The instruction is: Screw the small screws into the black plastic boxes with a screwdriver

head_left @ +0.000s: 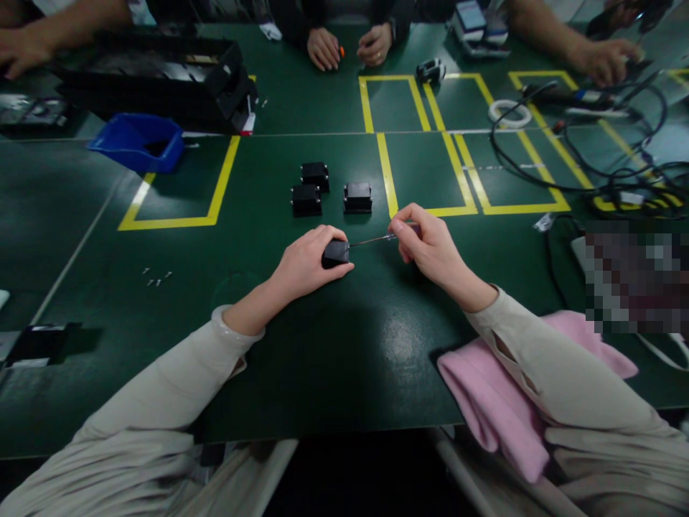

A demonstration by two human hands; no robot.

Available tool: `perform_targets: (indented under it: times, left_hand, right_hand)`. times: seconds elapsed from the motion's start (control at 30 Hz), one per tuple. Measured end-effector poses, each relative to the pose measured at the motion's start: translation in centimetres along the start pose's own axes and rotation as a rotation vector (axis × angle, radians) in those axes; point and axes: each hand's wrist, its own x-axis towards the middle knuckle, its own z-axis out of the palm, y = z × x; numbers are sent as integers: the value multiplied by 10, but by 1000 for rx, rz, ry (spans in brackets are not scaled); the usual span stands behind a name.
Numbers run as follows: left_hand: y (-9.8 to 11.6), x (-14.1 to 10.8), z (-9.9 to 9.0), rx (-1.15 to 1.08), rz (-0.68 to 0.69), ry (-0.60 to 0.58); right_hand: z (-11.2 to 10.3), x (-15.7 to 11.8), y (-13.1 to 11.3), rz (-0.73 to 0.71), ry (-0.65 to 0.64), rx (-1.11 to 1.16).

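Note:
My left hand (309, 258) is wrapped round a small black box (336, 253) on the green table. A screwdriver (371, 240) is pinched in my right hand (423, 238), its thin shaft pointing left with the tip at the box's right side. Most of the screwdriver's handle is hidden by my fingers. Beyond my hands stand three similar black boxes: one at the back (314, 175), one in front of it (306, 199), and one to the right (358, 197). Each shows small shiny screws at its sides.
Several loose screws (156, 277) lie at the left. A blue bin (137, 142) and a long black tray (161, 86) stand farther back. Coiled black cables (635, 187) spread at the right, and a pink cloth (495, 402) lies under my right forearm. Co-workers' hands (349, 49) rest across the table.

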Motion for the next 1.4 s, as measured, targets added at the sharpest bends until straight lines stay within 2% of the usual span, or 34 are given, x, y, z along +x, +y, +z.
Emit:
perform_targets:
  times: [0.17,0.37,0.57,0.73,0.93,1.13,1.4]
  left_hand:
    - [1,0,0,8,-4,-7]
    - [0,0,0,10,-2,-2]
    - [0,0,1,3,0,-5]
    - [-1,0,1,1,-2,-6]
    - [0,0,0,3,-9,-16]
    - [0,-1,0,7,3,3]
    - [-1,0,1,7,5,0]
  right_hand:
    - [1,0,3,-69,51,0]
    - [1,-1,3,-23,7,0]
    - [0,-2,1,-68,65,-24]
    - [0,0,0,-23,-7,-8]
    - [1,-1,2,-56,72,-9]
    - [0,0,2,-33,20,-12]
    - [0,-1,0,-26,35,9]
